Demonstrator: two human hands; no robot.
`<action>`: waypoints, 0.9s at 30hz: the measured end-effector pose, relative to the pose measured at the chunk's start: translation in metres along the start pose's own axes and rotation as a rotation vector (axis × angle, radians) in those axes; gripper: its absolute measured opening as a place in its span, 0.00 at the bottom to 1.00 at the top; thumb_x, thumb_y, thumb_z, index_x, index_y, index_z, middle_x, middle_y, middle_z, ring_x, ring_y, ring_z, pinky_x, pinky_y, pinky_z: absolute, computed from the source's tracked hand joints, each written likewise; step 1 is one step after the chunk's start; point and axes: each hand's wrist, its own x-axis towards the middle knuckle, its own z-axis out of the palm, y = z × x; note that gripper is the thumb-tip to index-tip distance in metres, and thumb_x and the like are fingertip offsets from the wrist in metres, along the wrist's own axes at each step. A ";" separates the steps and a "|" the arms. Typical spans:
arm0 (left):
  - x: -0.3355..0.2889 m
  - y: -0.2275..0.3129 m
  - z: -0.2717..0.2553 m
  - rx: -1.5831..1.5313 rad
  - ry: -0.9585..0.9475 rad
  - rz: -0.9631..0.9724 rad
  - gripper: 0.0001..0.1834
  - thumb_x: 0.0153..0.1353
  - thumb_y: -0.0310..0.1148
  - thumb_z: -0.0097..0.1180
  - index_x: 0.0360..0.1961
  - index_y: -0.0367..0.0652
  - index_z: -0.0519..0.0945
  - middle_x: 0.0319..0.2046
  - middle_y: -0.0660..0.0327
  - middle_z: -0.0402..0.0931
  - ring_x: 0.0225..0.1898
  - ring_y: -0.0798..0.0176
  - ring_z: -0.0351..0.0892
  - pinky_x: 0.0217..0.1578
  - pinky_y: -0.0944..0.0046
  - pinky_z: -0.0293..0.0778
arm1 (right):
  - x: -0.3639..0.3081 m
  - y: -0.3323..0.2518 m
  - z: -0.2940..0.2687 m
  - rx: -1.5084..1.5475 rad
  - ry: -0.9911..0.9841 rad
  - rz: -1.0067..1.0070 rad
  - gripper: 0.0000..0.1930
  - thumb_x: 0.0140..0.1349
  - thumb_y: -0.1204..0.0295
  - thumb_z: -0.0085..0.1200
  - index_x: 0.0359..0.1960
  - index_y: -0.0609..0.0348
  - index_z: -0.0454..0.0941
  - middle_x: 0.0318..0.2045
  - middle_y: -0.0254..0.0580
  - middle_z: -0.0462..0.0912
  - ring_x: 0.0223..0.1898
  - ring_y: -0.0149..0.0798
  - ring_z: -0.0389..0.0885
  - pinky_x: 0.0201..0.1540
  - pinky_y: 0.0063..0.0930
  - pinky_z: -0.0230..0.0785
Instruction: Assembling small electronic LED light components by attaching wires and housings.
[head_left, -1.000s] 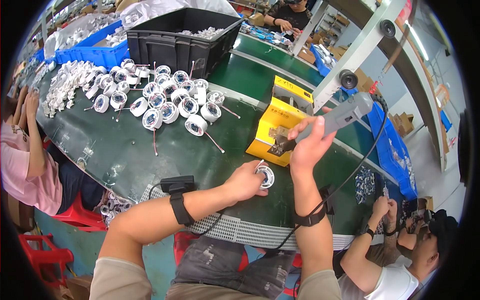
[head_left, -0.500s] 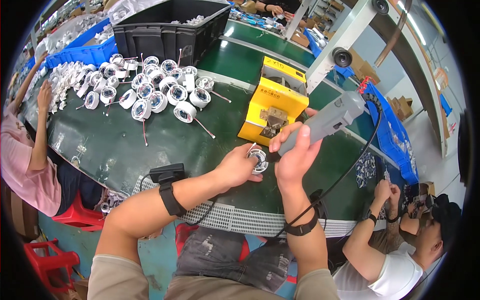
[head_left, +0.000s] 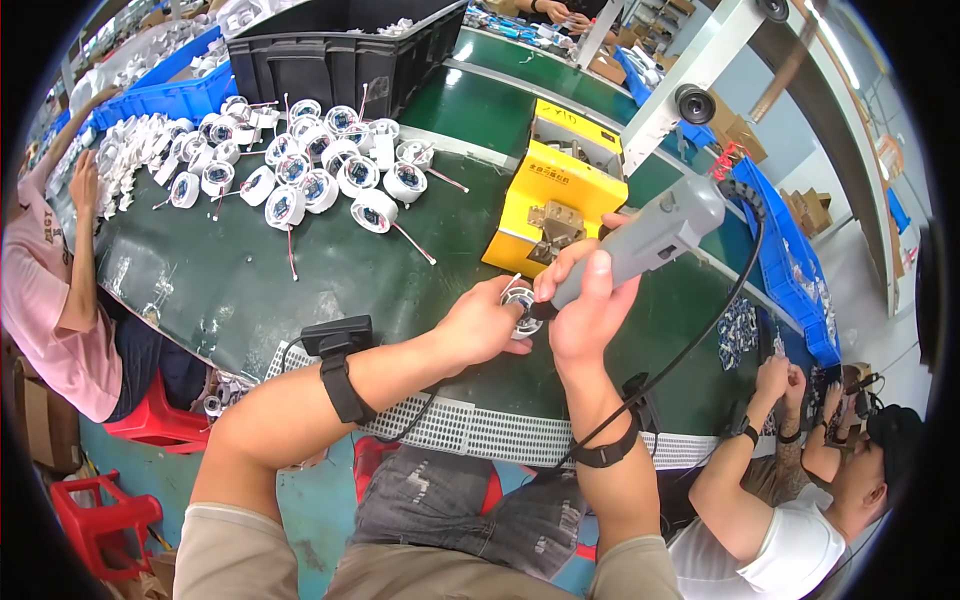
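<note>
My left hand [head_left: 483,325] is closed around the edge of a small round white housing [head_left: 523,322], which has a circuit board inside and a short wire sticking up. Wrapped in my right hand [head_left: 592,310] is a grey electric screwdriver [head_left: 655,237], tilted so its dark front end reaches the housing. The bit itself is hidden, so I cannot tell whether it touches a screw. Just beyond my hands stands a yellow screw feeder [head_left: 540,190] with a metal pick-up block on its front. Many similar white housings [head_left: 357,174] with trailing wires lie in a group farther left.
A black crate [head_left: 310,75] and a blue bin [head_left: 190,98] stand at the back left. The screwdriver's dark cable [head_left: 705,345] loops past my right forearm. A white post [head_left: 690,75] rises behind the feeder. Co-workers sit at left and right, beside a long blue bin [head_left: 775,260].
The screwdriver's front end has come slightly closer over the housing, and its body has shifted a little left. My left hand keeps its grip. The whole view has tilted slightly.
</note>
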 end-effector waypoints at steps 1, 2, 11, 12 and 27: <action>0.000 0.001 0.000 0.003 0.001 -0.006 0.17 0.65 0.25 0.41 0.54 0.31 0.69 0.46 0.49 0.74 0.37 0.56 0.83 0.38 0.63 0.83 | 0.000 -0.003 0.001 0.009 0.008 0.000 0.21 0.69 0.62 0.41 0.57 0.60 0.55 0.21 0.41 0.68 0.17 0.33 0.69 0.21 0.29 0.67; 0.000 0.001 -0.001 0.006 0.002 -0.012 0.17 0.65 0.25 0.41 0.54 0.31 0.69 0.46 0.49 0.74 0.37 0.56 0.83 0.38 0.63 0.83 | 0.001 -0.005 0.002 0.018 0.017 0.000 0.22 0.68 0.61 0.42 0.57 0.60 0.55 0.21 0.41 0.68 0.17 0.34 0.69 0.21 0.29 0.67; 0.002 0.003 -0.002 0.011 -0.015 -0.068 0.18 0.67 0.24 0.41 0.58 0.32 0.66 0.43 0.52 0.74 0.37 0.57 0.82 0.40 0.62 0.83 | 0.033 -0.012 -0.005 -0.106 0.122 -0.331 0.26 0.70 0.54 0.40 0.62 0.56 0.53 0.23 0.42 0.70 0.22 0.36 0.71 0.29 0.29 0.69; 0.001 0.003 -0.002 0.009 -0.016 -0.061 0.18 0.67 0.24 0.41 0.58 0.32 0.66 0.43 0.52 0.74 0.37 0.57 0.82 0.40 0.62 0.83 | 0.046 -0.015 -0.007 -0.107 0.117 -0.337 0.26 0.70 0.54 0.40 0.62 0.56 0.53 0.23 0.42 0.70 0.22 0.36 0.71 0.29 0.29 0.69; 0.000 0.005 -0.003 0.029 -0.050 -0.077 0.20 0.67 0.25 0.41 0.59 0.32 0.65 0.45 0.51 0.73 0.37 0.56 0.82 0.40 0.62 0.83 | 0.088 -0.025 -0.020 -0.170 0.359 -0.459 0.28 0.72 0.54 0.40 0.67 0.52 0.50 0.29 0.42 0.74 0.28 0.33 0.74 0.33 0.31 0.69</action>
